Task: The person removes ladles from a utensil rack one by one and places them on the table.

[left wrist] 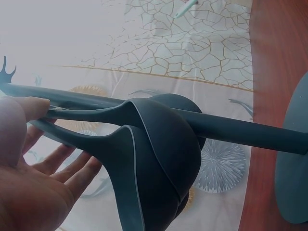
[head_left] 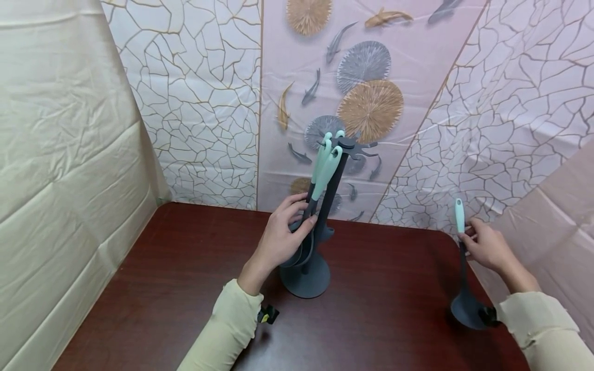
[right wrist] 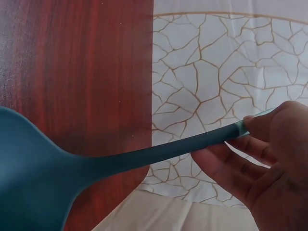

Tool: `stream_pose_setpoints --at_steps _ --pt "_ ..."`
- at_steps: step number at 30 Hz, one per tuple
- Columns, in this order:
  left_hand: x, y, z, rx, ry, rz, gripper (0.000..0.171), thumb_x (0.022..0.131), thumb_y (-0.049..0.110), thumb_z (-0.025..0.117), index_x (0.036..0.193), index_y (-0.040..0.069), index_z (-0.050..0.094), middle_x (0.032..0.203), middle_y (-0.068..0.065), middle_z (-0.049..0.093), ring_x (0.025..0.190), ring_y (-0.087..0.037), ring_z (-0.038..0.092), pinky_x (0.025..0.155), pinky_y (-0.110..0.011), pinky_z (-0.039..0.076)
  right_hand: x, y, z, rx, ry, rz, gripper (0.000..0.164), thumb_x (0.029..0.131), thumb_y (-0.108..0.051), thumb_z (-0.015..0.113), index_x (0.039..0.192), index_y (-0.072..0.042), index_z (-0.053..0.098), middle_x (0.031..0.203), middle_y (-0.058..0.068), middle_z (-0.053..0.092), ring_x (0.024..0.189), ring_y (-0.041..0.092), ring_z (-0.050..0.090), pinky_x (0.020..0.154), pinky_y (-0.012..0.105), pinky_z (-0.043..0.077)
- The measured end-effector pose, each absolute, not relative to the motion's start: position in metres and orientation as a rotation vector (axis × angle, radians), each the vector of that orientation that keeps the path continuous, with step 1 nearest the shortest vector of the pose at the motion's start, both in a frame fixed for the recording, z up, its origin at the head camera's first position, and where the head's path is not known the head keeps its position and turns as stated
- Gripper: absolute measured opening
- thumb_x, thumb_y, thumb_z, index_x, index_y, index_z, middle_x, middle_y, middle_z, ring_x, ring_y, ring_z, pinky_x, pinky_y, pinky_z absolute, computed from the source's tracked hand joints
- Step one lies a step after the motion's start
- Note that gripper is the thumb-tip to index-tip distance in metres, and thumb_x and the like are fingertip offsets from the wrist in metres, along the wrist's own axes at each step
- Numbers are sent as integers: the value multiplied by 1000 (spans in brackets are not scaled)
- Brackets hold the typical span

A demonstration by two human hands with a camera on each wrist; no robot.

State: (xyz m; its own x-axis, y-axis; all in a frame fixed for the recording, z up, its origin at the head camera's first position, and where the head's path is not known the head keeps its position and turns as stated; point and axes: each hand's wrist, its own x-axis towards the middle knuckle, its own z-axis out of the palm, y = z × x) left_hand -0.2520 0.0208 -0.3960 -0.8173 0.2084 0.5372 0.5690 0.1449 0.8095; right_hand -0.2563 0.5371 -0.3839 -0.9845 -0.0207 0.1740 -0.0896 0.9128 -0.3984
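A dark utensil stand (head_left: 305,278) with a round base and a hooked top stands mid-table. Several mint-handled utensils (head_left: 327,175) hang on its left side, their dark, deep-bowled heads (left wrist: 159,154) overlapping. My left hand (head_left: 280,234) holds the hanging utensils low on their necks, thumb in front and fingers behind. At the table's right edge, my right hand (head_left: 487,245) pinches a ladle (head_left: 466,309) where its mint handle meets the dark shaft. That ladle is upright, handle up, with its broad rounded head low over the tabletop; part of the head lies outside the right wrist view.
Bare hooks (head_left: 366,149) stick out at the right of the stand's top. Behind the dark red table (head_left: 209,257) hangs a patterned cloth (head_left: 209,103). Plain cloth (head_left: 69,180) drapes the left side, and more cloth closes the right.
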Motion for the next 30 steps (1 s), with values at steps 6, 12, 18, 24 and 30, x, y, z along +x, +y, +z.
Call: stream_pose_setpoints --at_steps 6,12,18,24,30 --pt "-251 22 -397 -736 -2156 -1715 26 105 23 69 125 8 74 153 -7 54 134 -21 60 105 -44 54 -253 549 -392 109 -2956 622 20 106 -1 54 121 11 48 98 31 64 72 29 72 51 31 60" --pt "-251 22 -399 -737 -2167 -1713 26 105 24 69 126 8 74 153 -6 54 134 -20 59 106 -42 54 -248 557 -399 67 -3042 635 33 106 -1 53 130 20 45 99 33 62 70 25 71 54 34 62" --pt "-250 22 -399 -734 -2166 -1699 27 105 24 69 126 7 74 153 -3 54 135 -20 58 106 -41 54 -249 565 -406 64 -3093 665 32 105 0 52 129 19 43 95 28 63 68 25 70 54 36 62" --pt "-251 22 -399 -735 -2160 -1687 28 105 24 70 126 6 74 152 -1 54 135 -20 58 106 -42 54 -249 572 -415 25 -3169 593 28 104 1 53 125 18 44 90 22 65 66 22 65 53 36 60" --pt "-251 22 -399 -741 -2149 -1674 29 105 24 70 126 5 74 152 -2 54 133 -21 60 106 -42 54 -247 577 -423 25 -3194 611 22 102 3 55 118 16 46 88 22 66 66 23 65 53 41 61"
